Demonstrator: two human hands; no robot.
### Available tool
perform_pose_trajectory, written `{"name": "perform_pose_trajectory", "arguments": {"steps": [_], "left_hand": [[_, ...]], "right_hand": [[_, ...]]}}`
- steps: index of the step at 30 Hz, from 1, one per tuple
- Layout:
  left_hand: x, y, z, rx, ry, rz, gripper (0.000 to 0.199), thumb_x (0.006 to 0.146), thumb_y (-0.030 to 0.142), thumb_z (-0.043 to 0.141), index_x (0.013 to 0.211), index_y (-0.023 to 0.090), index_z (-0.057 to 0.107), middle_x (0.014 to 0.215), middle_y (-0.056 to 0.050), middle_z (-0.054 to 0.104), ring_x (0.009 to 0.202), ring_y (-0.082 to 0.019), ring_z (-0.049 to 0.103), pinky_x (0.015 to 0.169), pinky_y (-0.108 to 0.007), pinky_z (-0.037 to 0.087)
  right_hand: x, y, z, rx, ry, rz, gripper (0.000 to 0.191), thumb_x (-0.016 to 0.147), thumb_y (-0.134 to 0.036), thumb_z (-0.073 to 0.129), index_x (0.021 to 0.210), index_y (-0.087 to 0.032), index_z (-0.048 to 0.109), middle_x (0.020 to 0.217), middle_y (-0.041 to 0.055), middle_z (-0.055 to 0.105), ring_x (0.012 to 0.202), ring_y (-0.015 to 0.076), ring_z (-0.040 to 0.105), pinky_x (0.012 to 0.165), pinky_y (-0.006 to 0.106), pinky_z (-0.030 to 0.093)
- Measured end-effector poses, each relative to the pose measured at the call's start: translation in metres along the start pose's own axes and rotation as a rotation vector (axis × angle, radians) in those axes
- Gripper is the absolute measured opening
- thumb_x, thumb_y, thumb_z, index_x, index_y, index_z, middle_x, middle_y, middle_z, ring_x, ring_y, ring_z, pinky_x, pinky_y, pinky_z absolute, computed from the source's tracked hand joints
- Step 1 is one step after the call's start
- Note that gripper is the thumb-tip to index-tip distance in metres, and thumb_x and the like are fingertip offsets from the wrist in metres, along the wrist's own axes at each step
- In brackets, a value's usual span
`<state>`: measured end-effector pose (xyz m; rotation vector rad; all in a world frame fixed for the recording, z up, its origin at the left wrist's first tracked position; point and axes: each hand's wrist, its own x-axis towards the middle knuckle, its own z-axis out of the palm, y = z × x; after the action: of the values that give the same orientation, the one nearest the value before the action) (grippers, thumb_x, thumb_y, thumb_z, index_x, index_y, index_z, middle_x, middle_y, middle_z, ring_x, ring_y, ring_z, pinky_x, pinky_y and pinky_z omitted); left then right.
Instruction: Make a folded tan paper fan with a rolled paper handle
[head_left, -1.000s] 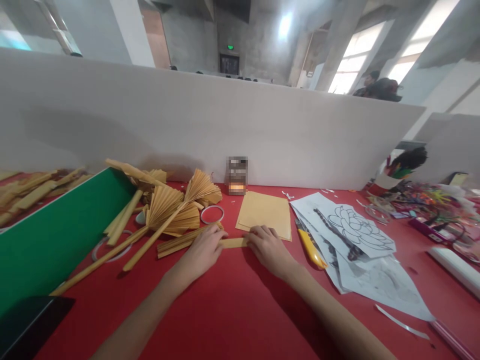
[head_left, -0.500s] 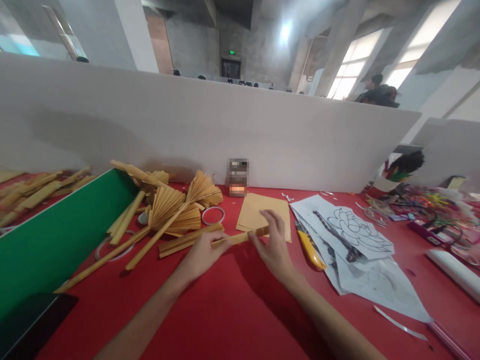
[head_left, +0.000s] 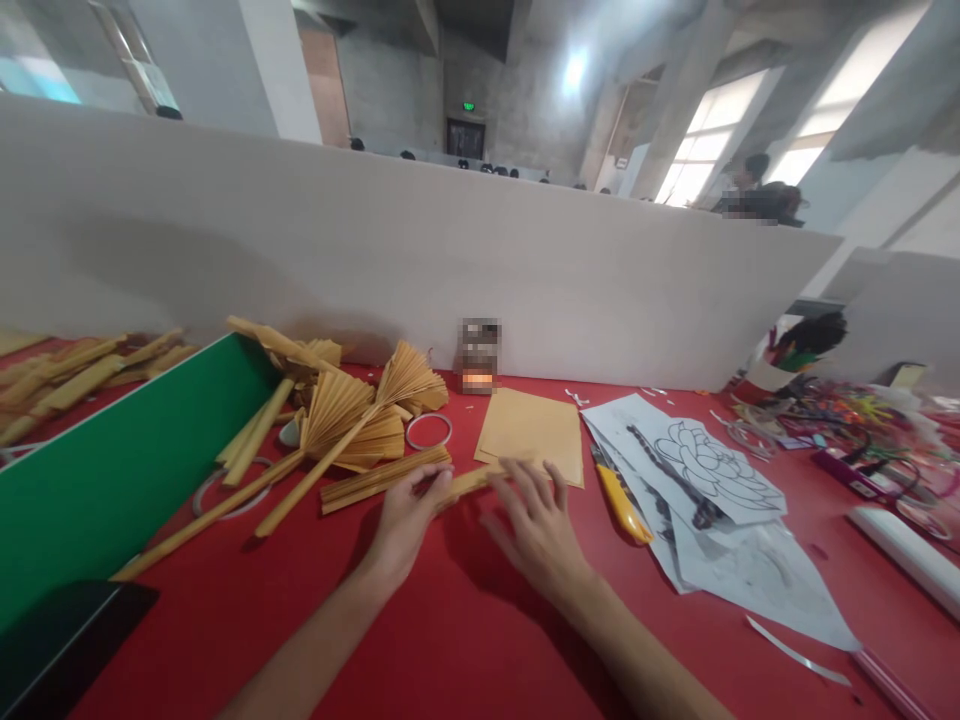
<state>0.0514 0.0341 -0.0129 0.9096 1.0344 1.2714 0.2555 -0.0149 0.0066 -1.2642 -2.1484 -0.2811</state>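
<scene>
Near the middle of the red table, my left hand point(head_left: 405, 525) is closed on the left end of a narrow folded strip of tan paper point(head_left: 471, 483). My right hand point(head_left: 536, 520) lies over the strip's right end, fingers spread and slightly blurred; whether they touch the paper I cannot tell. Just behind the strip are flat square sheets of tan paper point(head_left: 532, 432). Left of my left hand lies a pleated bundle of tan paper point(head_left: 375, 482). Beyond it are paper fans with rolled stems point(head_left: 341, 415) and a roll of tape point(head_left: 428, 431).
A yellow utility knife point(head_left: 624, 505) lies right of my right hand, beside white sheets with a flower drawing point(head_left: 712, 465). A green board point(head_left: 142, 460) stands at the left, with a dark flat object point(head_left: 79, 640) before it. A white partition point(head_left: 600, 280) closes off the back.
My right hand has loosened its pinch on the strip, with its fingers now spread over the right end. My left hand has turned more upright and still holds the other end.
</scene>
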Motion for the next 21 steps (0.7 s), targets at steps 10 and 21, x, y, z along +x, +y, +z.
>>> {"name": "perform_pose_trajectory", "arguments": {"steps": [10,21], "left_hand": [[-0.032,0.007,0.016,-0.258,-0.351,-0.268,0.06,0.083,0.033,0.083,0.14,0.024,0.064,0.136,-0.01,0.07,0.127,-0.025,0.064,0.103,-0.031,0.05],[-0.012,0.02,-0.014,0.979,-0.369,0.712,0.035,0.099,0.021,0.058,0.132,0.03,0.069,0.142,-0.009,0.061,0.135,-0.029,0.054,0.115,-0.048,0.043]], "right_hand": [[0.001,-0.022,0.002,-0.06,-0.163,-0.167,0.041,0.103,-0.031,0.06,0.141,-0.015,0.056,0.135,0.015,0.068,0.12,0.0307,0.064,0.1,0.044,0.054],[-0.018,-0.006,-0.014,0.488,-0.156,0.034,0.037,0.096,-0.01,0.051,0.13,-0.024,0.054,0.133,0.0086,0.071,0.113,0.018,0.073,0.09,0.028,0.061]]}}
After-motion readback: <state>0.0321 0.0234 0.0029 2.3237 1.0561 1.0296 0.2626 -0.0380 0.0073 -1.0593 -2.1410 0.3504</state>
